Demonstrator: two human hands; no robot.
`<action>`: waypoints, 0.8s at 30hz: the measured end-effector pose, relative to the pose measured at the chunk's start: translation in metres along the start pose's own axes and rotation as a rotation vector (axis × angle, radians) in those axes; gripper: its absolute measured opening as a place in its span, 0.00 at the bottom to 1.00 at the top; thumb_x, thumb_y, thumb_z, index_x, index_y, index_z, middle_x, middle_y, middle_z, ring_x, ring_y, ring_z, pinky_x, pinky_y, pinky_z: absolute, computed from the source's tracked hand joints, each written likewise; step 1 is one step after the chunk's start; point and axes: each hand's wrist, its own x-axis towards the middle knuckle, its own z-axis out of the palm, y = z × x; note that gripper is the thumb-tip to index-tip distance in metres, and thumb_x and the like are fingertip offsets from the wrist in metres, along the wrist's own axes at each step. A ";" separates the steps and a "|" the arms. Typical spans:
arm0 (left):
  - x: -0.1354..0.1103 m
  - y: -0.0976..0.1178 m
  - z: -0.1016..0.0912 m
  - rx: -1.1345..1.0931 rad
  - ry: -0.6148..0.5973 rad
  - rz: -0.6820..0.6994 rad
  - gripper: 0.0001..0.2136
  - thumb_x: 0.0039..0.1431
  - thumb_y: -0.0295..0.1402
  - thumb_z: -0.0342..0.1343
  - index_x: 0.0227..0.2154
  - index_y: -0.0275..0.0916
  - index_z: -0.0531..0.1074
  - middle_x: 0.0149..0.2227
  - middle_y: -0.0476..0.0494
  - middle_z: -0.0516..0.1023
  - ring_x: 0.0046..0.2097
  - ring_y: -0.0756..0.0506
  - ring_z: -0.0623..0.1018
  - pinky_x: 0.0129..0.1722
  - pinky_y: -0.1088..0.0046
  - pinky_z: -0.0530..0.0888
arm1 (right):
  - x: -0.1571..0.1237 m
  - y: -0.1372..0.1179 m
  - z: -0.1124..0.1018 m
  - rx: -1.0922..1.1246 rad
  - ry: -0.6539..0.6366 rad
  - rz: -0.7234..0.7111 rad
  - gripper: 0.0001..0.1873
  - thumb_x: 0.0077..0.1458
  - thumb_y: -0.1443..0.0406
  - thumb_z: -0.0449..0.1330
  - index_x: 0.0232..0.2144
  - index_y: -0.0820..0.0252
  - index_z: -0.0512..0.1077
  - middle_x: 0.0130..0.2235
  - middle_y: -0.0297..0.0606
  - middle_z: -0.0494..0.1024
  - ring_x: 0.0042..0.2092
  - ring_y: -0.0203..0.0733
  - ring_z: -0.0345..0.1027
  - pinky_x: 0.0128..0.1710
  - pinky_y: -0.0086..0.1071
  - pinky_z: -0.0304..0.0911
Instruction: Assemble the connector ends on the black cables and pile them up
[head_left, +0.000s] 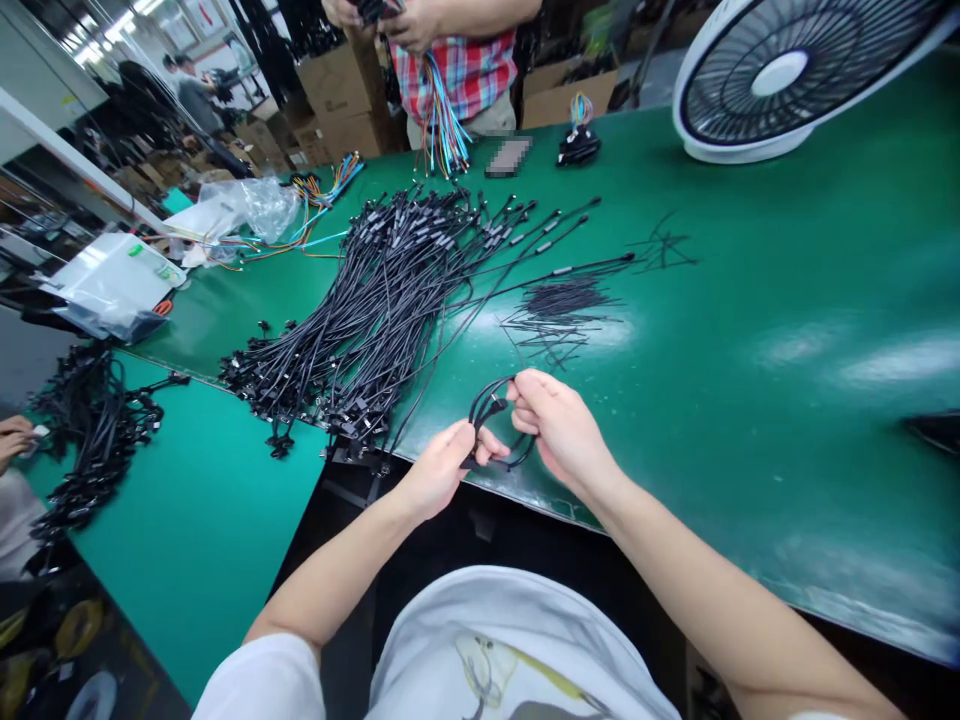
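Right at the near edge of the green surface (750, 250), the left hand (439, 470) and the right hand (562, 430) are working a single black cable (487, 405), bent into a small loop at six o'clock on the surface. The left hand is closed around what looks like the connector end, fingers curled in; the right hand is half closed, thumb and fingers pinching the top of the loop. This is the looping step, and that loop calls for both hands to keep their grip. At ten o'clock from the hands, a big heap of black cables (390, 300) fans out; at one, a small pile of short black wires (559, 305); at two, a white fan (780, 75). At twelve, a co-worker in a plaid shirt (454, 75) holds a bundle of coloured wires (442, 125).
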 end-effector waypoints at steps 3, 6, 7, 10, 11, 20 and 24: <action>0.000 -0.009 0.002 -0.073 0.128 0.029 0.21 0.57 0.50 0.55 0.21 0.36 0.64 0.23 0.51 0.64 0.32 0.50 0.72 0.43 0.70 0.69 | -0.004 0.001 0.007 0.107 -0.005 0.026 0.21 0.49 0.49 0.64 0.25 0.60 0.67 0.21 0.25 0.52 0.21 0.27 0.41 0.18 0.23 0.40; 0.001 -0.013 0.002 -0.168 0.198 0.051 0.21 0.58 0.50 0.54 0.21 0.38 0.60 0.21 0.56 0.57 0.23 0.54 0.63 0.37 0.70 0.71 | -0.012 0.008 0.013 0.116 -0.048 0.048 0.22 0.51 0.47 0.62 0.26 0.59 0.65 0.25 0.29 0.60 0.25 0.30 0.52 0.22 0.24 0.52; 0.001 -0.014 0.002 -0.183 0.199 0.045 0.21 0.58 0.49 0.54 0.22 0.38 0.60 0.21 0.56 0.56 0.22 0.55 0.62 0.36 0.70 0.71 | -0.014 0.012 0.015 0.103 -0.029 0.037 0.23 0.52 0.46 0.61 0.26 0.59 0.64 0.26 0.30 0.60 0.27 0.30 0.54 0.23 0.24 0.55; 0.000 -0.018 0.001 -0.202 0.163 -0.013 0.19 0.59 0.48 0.54 0.23 0.37 0.62 0.23 0.54 0.60 0.25 0.53 0.66 0.34 0.72 0.70 | -0.018 0.021 0.020 0.132 0.081 0.005 0.25 0.54 0.45 0.58 0.24 0.58 0.58 0.25 0.29 0.57 0.25 0.29 0.51 0.22 0.24 0.54; 0.000 -0.018 0.001 -0.212 0.150 -0.036 0.19 0.59 0.48 0.54 0.24 0.37 0.62 0.23 0.53 0.62 0.26 0.53 0.68 0.34 0.72 0.70 | -0.018 0.023 0.022 0.153 0.098 0.016 0.25 0.54 0.44 0.58 0.24 0.58 0.57 0.25 0.28 0.55 0.24 0.29 0.49 0.21 0.24 0.52; 0.010 0.007 -0.008 -0.373 0.345 0.081 0.17 0.63 0.43 0.51 0.23 0.38 0.59 0.23 0.54 0.61 0.28 0.53 0.70 0.41 0.70 0.73 | -0.021 0.033 0.011 -0.751 -0.102 -0.449 0.43 0.50 0.53 0.65 0.63 0.56 0.53 0.61 0.53 0.53 0.51 0.49 0.65 0.54 0.49 0.62; 0.010 0.001 -0.001 -0.371 0.325 0.122 0.15 0.64 0.43 0.50 0.27 0.37 0.64 0.29 0.50 0.67 0.38 0.49 0.76 0.45 0.69 0.72 | -0.018 0.046 0.011 -0.890 -0.052 -0.496 0.32 0.59 0.58 0.56 0.63 0.59 0.54 0.59 0.56 0.55 0.55 0.53 0.62 0.57 0.53 0.59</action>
